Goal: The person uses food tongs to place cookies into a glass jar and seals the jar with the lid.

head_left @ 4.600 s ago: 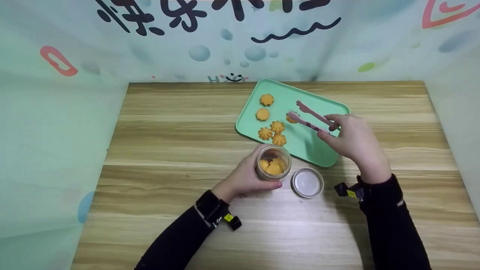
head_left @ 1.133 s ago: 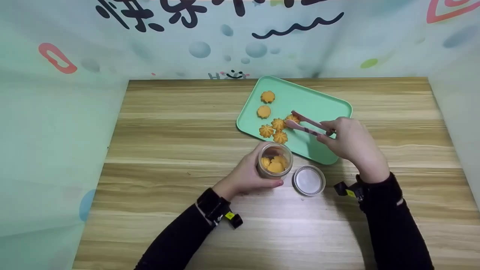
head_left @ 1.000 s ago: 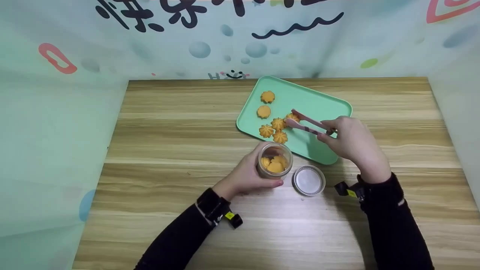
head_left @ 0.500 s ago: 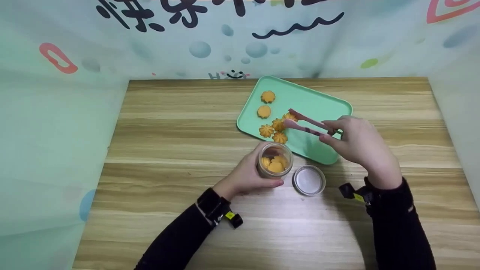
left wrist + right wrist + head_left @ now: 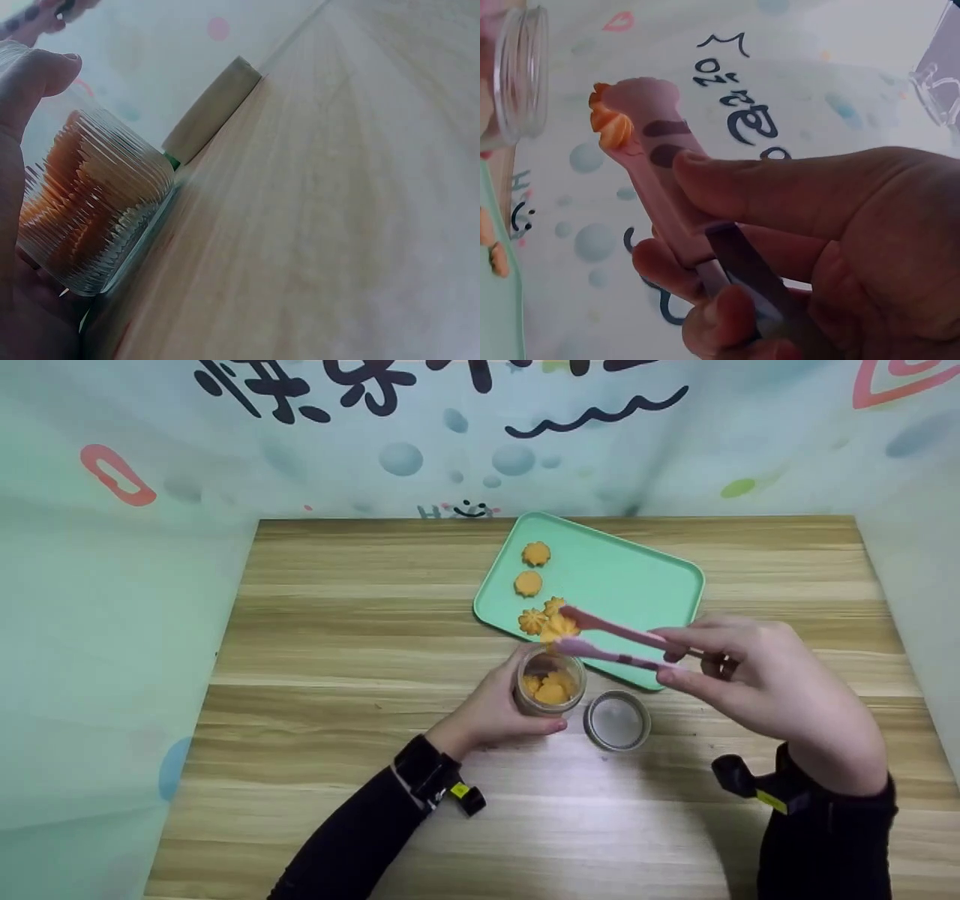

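Observation:
My left hand point(image 5: 491, 709) wraps around a ribbed clear jar point(image 5: 101, 199) that stands with its mouth up and holds several orange cookies point(image 5: 553, 690). My right hand point(image 5: 765, 682) pinches pink tongs point(image 5: 619, 641) between thumb and fingers. Between the tongs' paw-shaped tips is a flower-shaped cookie point(image 5: 611, 124), raised beside the jar's rim. In the head view that cookie overlaps the tray's near edge and the back of the jar's mouth. More cookies lie on the mint green tray point(image 5: 637, 577) behind the jar, partly hidden by the tongs and the raised cookie.
A round lid point(image 5: 618, 721) lies on the wooden table point(image 5: 337, 622) just right of the jar, under the right forearm's side. In the left wrist view a tan, round-edged object point(image 5: 214, 112) stands past the jar. A printed cloth backdrop point(image 5: 330, 472) closes off the back and sides.
The tongs have closed on the tray's rightmost cookie and lifted it toward me, to the jar's mouth. My right hand has moved right and nearer. The left hand and jar have stayed put.

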{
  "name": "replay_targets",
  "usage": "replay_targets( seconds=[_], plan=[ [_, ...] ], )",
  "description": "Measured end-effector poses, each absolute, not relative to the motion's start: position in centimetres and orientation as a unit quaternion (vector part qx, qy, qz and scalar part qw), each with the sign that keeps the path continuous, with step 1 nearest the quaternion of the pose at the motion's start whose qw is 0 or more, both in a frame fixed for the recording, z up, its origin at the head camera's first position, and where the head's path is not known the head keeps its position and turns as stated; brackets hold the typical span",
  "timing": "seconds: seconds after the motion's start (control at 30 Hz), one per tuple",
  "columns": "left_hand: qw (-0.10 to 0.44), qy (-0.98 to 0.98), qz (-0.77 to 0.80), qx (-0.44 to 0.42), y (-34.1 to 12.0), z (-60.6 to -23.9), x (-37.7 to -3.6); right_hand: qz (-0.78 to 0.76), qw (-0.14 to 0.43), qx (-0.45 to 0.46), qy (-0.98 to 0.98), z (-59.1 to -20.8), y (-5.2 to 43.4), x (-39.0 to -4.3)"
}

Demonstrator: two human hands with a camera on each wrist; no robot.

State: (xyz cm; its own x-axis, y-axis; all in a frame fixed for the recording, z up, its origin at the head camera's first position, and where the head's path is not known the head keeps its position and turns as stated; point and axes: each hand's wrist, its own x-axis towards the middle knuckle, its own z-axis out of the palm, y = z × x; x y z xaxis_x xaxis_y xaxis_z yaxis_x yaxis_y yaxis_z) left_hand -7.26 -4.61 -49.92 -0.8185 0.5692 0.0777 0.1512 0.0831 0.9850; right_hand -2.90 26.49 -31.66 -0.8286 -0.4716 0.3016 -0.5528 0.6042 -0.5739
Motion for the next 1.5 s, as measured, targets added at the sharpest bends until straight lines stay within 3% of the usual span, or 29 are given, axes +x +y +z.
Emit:
replay_targets(
  seconds=[0.53,0.93,1.5],
  plan=[
    [0.181,0.705,0.638,0.251,-4.6,-49.9,-7.2,0.286,0.025,0.301,-0.909,-31.4,25.0,-1.3],
    [0.160,0.700,0.644,0.263,-4.4,-50.0,-7.3,0.261,-0.005,0.334,-0.906,-31.8,24.9,-1.5],
    [0.154,0.702,0.639,0.275,-4.5,-49.9,-7.4,0.255,0.016,0.286,-0.924,-31.7,25.2,-1.7]
  ],
)
